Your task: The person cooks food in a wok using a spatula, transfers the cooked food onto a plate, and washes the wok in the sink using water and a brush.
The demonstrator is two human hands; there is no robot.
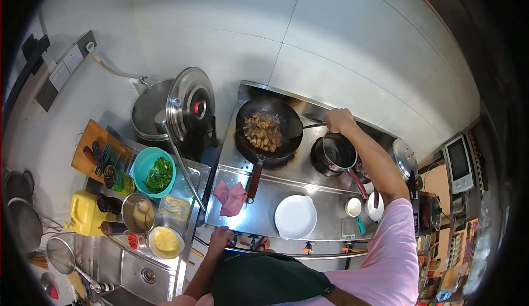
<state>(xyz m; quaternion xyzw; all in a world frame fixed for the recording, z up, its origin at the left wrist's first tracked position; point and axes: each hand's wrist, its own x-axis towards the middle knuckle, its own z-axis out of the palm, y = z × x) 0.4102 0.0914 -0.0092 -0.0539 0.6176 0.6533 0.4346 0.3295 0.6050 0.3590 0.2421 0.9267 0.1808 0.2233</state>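
Observation:
My right hand (pixel 340 121) is closed around the handle of a wok spatula (pixel 312 125), whose blade reaches into the right side of the wok. Browned chopped food (pixel 263 132) lies in the black wok (pixel 286 114) on the left burner. Down at the stove's front edge, my left hand (pixel 221 237) has its fingers curled beside a black control knob (pixel 234 241); whether they grip it is hidden. A pink cloth (pixel 230 198) lies left of the wok's handle (pixel 255 180). Under my right forearm stands a dark saucepan (pixel 337 153).
A white dish (pixel 295 217) sits on the stove's front ledge. At left are a teal bowl of greens (pixel 158 175), a yellow jug (pixel 88 213), a bowl of yellow food (pixel 166 242) and a sink (pixel 144 270). A large pot (pixel 146 113) with a tilted lid (pixel 190 99) stands behind.

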